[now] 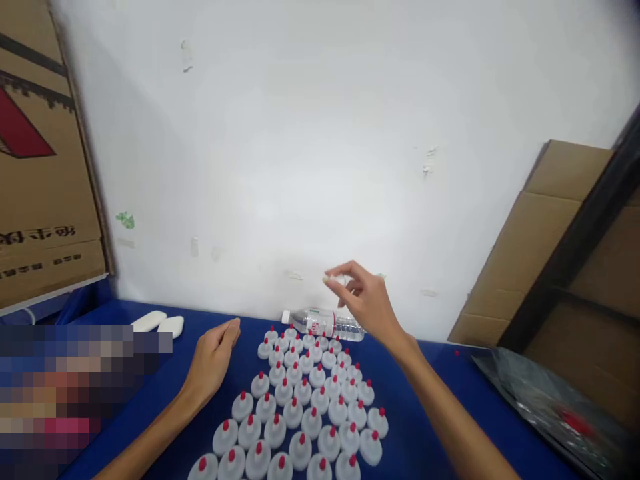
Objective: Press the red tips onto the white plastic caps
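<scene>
Many small translucent white squeeze bottles with red pointed caps stand upright in close rows on the blue table. My left hand rests to the left of them, curled closed with the thumb on top; whatever is inside the curl is hidden. Above the far end of the rows, my right hand is raised with thumb and forefinger tips pinched together. Anything between those tips is too small to make out. Behind the rows, a clear water bottle with a white cap lies on its side against the wall.
Two white oval objects lie at the back left of the blue table. A printed cardboard box stands left. On the right are a folded cardboard piece and a clear plastic bag with something red. A white wall closes the back.
</scene>
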A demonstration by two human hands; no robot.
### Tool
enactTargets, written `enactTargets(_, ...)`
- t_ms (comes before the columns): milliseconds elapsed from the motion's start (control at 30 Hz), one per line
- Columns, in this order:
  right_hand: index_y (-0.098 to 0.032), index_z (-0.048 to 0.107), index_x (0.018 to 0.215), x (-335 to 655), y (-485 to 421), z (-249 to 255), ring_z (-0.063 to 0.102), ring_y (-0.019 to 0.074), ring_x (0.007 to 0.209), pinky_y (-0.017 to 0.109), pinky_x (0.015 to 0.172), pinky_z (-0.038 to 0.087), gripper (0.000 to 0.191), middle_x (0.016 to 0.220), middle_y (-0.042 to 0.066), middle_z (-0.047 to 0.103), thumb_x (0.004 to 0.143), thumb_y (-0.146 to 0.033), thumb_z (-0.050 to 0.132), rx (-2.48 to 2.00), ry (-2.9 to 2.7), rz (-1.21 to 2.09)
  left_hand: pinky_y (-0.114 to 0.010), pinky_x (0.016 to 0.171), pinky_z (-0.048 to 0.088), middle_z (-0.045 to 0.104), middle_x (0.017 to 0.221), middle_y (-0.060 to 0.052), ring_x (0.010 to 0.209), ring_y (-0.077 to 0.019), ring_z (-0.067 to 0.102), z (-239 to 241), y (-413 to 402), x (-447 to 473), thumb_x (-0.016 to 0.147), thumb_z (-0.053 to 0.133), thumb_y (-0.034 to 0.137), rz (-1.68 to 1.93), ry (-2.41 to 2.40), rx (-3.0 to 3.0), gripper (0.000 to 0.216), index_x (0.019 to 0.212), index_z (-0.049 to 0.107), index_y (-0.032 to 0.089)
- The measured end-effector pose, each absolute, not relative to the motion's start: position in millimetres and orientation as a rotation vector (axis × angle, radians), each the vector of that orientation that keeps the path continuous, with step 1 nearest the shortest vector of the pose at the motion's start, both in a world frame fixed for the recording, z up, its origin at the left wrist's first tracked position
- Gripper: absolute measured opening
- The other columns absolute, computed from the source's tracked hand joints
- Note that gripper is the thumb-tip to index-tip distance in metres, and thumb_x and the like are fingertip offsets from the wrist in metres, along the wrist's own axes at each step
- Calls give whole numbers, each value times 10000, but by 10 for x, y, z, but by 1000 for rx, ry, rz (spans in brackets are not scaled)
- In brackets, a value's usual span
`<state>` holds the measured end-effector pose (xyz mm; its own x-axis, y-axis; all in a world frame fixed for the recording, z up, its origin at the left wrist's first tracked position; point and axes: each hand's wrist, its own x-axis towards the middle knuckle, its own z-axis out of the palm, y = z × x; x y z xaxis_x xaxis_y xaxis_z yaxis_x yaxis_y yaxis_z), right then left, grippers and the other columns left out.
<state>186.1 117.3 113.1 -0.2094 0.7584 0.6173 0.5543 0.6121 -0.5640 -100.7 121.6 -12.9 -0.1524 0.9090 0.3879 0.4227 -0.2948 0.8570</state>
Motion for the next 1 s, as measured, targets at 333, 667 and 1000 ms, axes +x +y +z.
enactTargets(333, -242, 681, 904, 3057, 742, -280, 459, 122, 596, 257, 567, 397, 316, 844, 13, 553, 916, -531, 555, -1511, -1861, 416, -244, 507, 221, 220, 616, 62, 568, -117, 206, -292, 1285, -967, 886, 382, 640, 1224, 1507, 1438, 490, 644, 272, 228)
enactTargets(667, -240, 685, 988, 3299, 659, -486, 467, 116, 566, 228, 520, 387, 350, 749, -6, 618, 889, -559, 578, -1606, -1708, 706, -221, 465, 198, 207, 600, 72, 545, -104, 182, -183, 1398, -839, 808, 471, 673, 1087, 1652, 1352, 521, 626, 270, 228)
enactTargets(1000, -230, 687, 1001, 3191, 719, -382, 485, 83, 477, 214, 444, 393, 339, 771, -9, 617, 897, -538, 587, -1627, -1621, 816, -195, 511, 279, 294, 663, 68, 598, -111, 264, -244, 1356, -933, 823, 513, 684, 1073, 1557, 1367, 493, 727, 377, 220)
